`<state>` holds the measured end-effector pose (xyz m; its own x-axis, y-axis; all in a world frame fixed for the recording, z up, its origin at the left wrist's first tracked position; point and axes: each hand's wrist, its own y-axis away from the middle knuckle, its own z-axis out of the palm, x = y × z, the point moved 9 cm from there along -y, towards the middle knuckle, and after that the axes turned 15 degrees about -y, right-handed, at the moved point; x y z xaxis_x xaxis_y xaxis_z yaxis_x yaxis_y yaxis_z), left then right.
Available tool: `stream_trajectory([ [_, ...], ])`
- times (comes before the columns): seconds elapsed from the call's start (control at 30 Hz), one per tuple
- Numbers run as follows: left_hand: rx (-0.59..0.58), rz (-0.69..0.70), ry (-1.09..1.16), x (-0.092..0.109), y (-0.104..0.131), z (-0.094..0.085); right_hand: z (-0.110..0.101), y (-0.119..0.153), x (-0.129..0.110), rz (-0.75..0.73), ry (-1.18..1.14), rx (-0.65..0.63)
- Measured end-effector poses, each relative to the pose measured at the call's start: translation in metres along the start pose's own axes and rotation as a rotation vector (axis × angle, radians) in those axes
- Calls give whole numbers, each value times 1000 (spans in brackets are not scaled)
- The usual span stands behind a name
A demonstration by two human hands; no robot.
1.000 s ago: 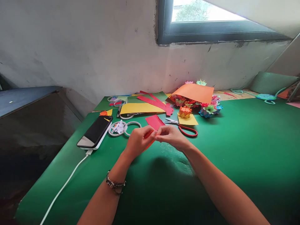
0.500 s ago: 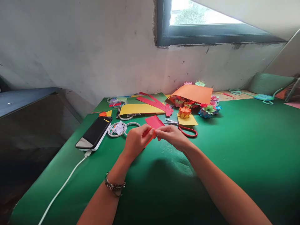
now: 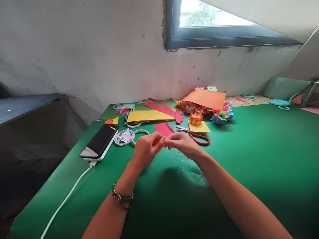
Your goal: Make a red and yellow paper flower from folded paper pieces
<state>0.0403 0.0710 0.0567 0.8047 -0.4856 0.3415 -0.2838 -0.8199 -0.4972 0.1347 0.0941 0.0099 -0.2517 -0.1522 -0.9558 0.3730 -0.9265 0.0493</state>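
Observation:
My left hand is closed on a piece of orange paper, mostly hidden by the fingers. Fingertips of my right hand pinch the paper's end, touching the left fingertips. Just beyond the hands lies a piece of red paper. Red-handled scissors rest on the table behind my right hand, blades pointing left. A small orange and yellow folded paper piece sits on a yellow paper square. Left of my left hand are tape rolls, one holding white paper scraps.
A phone lies on a white power bank with a white cable at the left. Yellow sheets and red strips lie at the back. Paper flowers stand partly under an orange sheet. Green covers the table.
Both hands stay almost in place, with only a slight shift of the fingers on the orange paper. The view has moved very slightly.

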Motion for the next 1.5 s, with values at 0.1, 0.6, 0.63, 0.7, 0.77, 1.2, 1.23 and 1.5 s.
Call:
stream_trajectory([
  [0.1,7,8,-6,1,0,0,0,0,0,1,-9,9],
  [0.6,-14,-38,41,2,1,2,-1,2,-1,-38,11,60],
  [0.63,-17,-43,42,2,1,2,-1,2,-1,-42,18,62],
  [0.7,-21,-52,47,1,1,2,-1,3,-2,-49,34,62],
  [0.77,-28,-50,57,2,0,2,0,4,-2,-57,46,65],
  [1.2,-13,-89,232,-3,-2,0,4,4,-5,-71,56,30],
  [1.23,-6,-91,232,-4,-2,-1,4,4,-6,-74,58,24],
  [1.5,-11,-110,264,-5,-2,-1,7,5,-11,-103,146,-22],
])
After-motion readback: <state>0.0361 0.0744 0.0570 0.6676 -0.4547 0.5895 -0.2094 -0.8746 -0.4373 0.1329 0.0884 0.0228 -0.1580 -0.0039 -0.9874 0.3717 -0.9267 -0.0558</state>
